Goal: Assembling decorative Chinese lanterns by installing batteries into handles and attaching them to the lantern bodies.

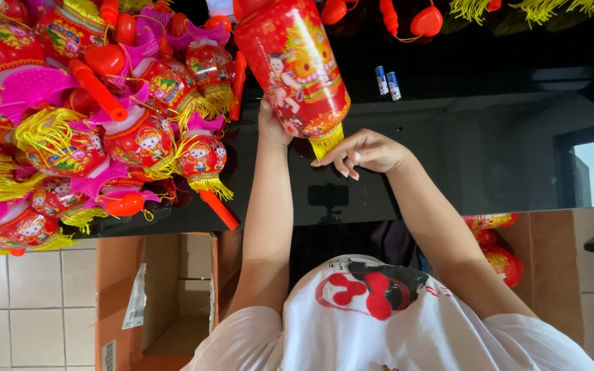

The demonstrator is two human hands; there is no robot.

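One large red lantern (293,65), drum-shaped with a glossy printed skin and a yellow fringe along its lower rim, is held above the black worktop (489,151). All positions below are given relative to this lantern. The left hand (271,127) presses against its near-left side; the fingers are hidden behind the body, so their grip cannot be confirmed. The right hand (366,151) sits just beside the fringe, fingers (338,165) loosely spread and curled downward, enclosing nothing; the fingertips are touching or nearly touching the fringe strands. The lantern's top is cut off by the frame edge.

Well to the left lies a dense pile of smaller lanterns (104,117), red with pink fan-shaped trim, yellow tassels and smooth red plastic handles; individual units overlap and cannot be counted. To the right, two small cylindrical batteries (388,82) rest on the worktop. Below left stands an open cardboard box (166,295), contents unclear. More red lanterns (500,251) are partly hidden behind the right forearm.
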